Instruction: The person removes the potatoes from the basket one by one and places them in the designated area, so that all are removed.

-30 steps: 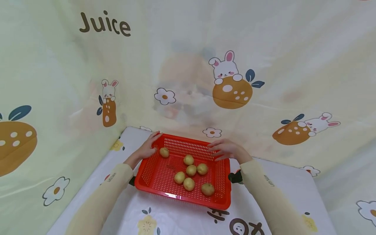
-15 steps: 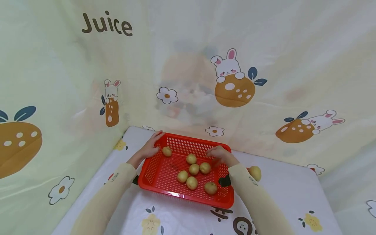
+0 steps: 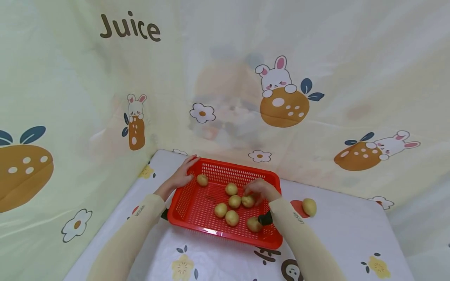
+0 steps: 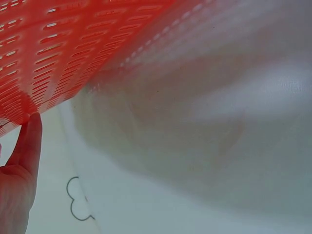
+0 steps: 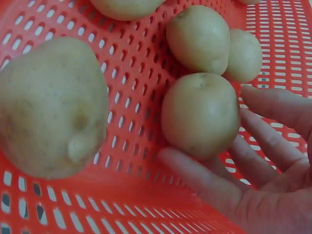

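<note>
A red slotted plastic basket (image 3: 225,233) stands on the table with several potatoes in it. At its back left corner, my left hand (image 3: 181,176) holds the rim; in the left wrist view a straight finger (image 4: 31,141) lies against the outer wall. My right hand (image 3: 263,188) is down inside the basket, at a potato (image 5: 200,116) right of the middle. Thumb and fingers are spread around that potato, without a clear grip. A larger potato (image 5: 51,107) lies nearer the front right corner, partly behind the wrist strap in the head view.
One potato (image 3: 309,207) lies on the table to the right of the basket. A white printed cloth (image 3: 344,234) covers the table. Printed sheets (image 3: 225,78) hang close behind and at the left (image 3: 70,136).
My right hand has moved from the basket's back right rim down and inward to a potato. The left hand stays on the rim. The potato outside has come into view.
</note>
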Demonstrator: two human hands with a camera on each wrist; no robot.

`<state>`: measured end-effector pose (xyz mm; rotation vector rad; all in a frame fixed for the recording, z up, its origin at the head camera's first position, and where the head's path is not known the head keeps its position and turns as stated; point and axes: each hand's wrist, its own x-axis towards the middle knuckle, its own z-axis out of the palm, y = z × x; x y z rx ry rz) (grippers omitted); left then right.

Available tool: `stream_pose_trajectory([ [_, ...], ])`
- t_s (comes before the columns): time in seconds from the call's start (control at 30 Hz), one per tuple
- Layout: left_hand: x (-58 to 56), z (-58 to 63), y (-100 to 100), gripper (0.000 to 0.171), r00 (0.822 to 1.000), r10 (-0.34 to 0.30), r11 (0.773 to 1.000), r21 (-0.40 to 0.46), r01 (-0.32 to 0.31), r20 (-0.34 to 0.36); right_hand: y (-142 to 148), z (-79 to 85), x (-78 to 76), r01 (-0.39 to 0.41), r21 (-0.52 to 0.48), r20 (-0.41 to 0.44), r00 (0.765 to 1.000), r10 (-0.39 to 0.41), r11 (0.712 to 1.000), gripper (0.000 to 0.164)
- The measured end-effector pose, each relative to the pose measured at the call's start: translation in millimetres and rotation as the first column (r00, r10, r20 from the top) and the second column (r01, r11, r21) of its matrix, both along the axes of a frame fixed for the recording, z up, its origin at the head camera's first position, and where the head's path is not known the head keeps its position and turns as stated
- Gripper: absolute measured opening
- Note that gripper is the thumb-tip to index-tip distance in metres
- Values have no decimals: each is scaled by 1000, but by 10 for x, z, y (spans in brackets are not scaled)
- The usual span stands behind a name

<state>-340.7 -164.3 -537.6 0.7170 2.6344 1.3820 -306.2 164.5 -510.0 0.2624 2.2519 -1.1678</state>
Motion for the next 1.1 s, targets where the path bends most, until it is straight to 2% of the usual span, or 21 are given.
stream_pose_trajectory([
  [0.13,5,-6,43,73,1000,-1,1000,5,1,6,26,20,28,8,21,23,1000,-8,1000,37],
  [0.23,5,-4,73,74,1000,-7,1000,6,7,9,57,11,45,43,8,24,999,-44,999,35],
  [0.43,8,-5,136,74,1000,-9,1000,-1,9,7,194,-9,59,84,-76,2,996,-84,994,39],
  [0.6,10,-15,177,74,1000,-21,1000,-2,21,-16,324,74,53,88,-142,-28,995,-93,986,42],
  [0.8,48,-28,129,75,1000,-16,1000,1,16,-2,417,284,105,62,-222,-47,996,-75,973,44],
  [1.1,40,-11,48,74,1000,12,1000,20,-11,-24,657,795,133,56,-251,-86,993,-80,966,49],
])
